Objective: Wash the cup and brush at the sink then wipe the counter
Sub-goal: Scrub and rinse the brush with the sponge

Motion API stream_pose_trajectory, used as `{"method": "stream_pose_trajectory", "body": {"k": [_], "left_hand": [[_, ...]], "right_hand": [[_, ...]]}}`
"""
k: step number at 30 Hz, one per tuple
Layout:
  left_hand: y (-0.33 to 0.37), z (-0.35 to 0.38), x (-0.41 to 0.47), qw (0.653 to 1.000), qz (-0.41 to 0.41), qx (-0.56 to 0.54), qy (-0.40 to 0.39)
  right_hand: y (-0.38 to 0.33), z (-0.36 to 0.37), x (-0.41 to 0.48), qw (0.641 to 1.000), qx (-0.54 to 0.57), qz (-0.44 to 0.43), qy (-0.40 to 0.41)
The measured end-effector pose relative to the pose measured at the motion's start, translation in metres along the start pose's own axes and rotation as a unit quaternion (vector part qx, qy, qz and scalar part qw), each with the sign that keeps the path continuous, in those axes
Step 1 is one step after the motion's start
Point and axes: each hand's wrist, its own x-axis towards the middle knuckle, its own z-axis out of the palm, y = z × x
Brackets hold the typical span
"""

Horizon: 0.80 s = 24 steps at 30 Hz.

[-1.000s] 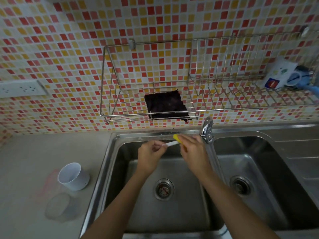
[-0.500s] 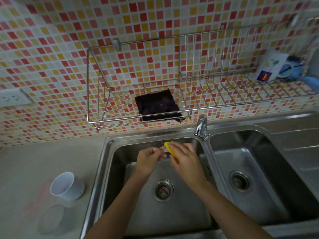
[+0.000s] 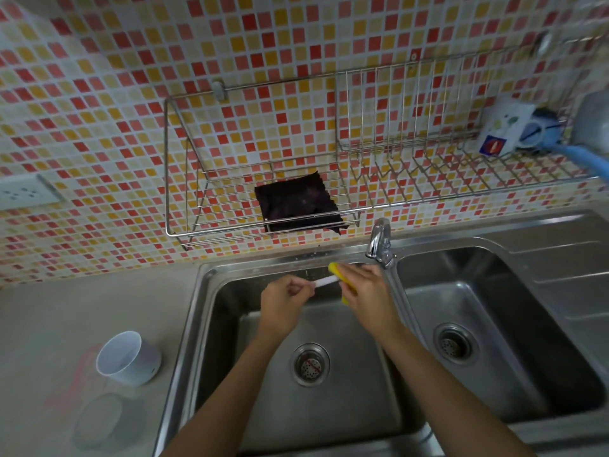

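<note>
We've got the brush (image 3: pixel 324 281) over the left sink (image 3: pixel 211 324) basin, left hand (image 3: pixel 283 296) pinching its skinny white handle, right hand (image 3: pixel 365 293) wrapped round a yellow sponge (image 3: pixel 333 268) at the head; looks light, stiff, probably slippery wet, so grip mid-handle.

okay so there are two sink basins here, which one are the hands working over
The left basin, the one nearer the white cup on the counter. The left hand and right hand hold the brush above it; the right basin has nothing over it.
</note>
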Motion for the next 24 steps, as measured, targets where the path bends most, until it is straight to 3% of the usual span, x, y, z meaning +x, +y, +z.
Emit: {"method": "stream_pose_trajectory", "body": {"k": [2, 6, 11, 15, 18, 20, 24], "left_hand": [[0.004, 0.006, 0.001, 0.992, -0.086, -0.095, 0.009], [0.005, 0.016, 0.000, 0.971, -0.159, -0.176, -0.003], [0.004, 0.023, 0.000, 0.967, -0.178, -0.181, 0.003], [-0.003, 0.029, 0.009, 0.988, -0.116, -0.096, -0.013], [-0.006, 0.032, 0.013, 0.997, -0.032, 0.030, -0.055], [-0.001, 0.037, 0.014, 0.995, 0.014, 0.044, -0.087], [0.014, 0.055, 0.021, 0.986, 0.095, 0.051, -0.127]], "right_hand": [[-0.005, 0.003, -0.005, 0.999, 0.004, 0.032, 0.019], [-0.029, 0.009, -0.022, 0.999, -0.012, -0.044, 0.015], [-0.005, 0.007, -0.021, 0.997, 0.002, 0.069, 0.046], [-0.008, 0.006, -0.035, 1.000, -0.002, -0.011, 0.004], [0.031, -0.005, -0.026, 0.990, 0.022, 0.139, 0.016], [0.062, -0.012, -0.015, 0.969, 0.026, 0.245, 0.013], [0.094, -0.016, 0.007, 0.944, 0.047, 0.324, -0.041]]}}
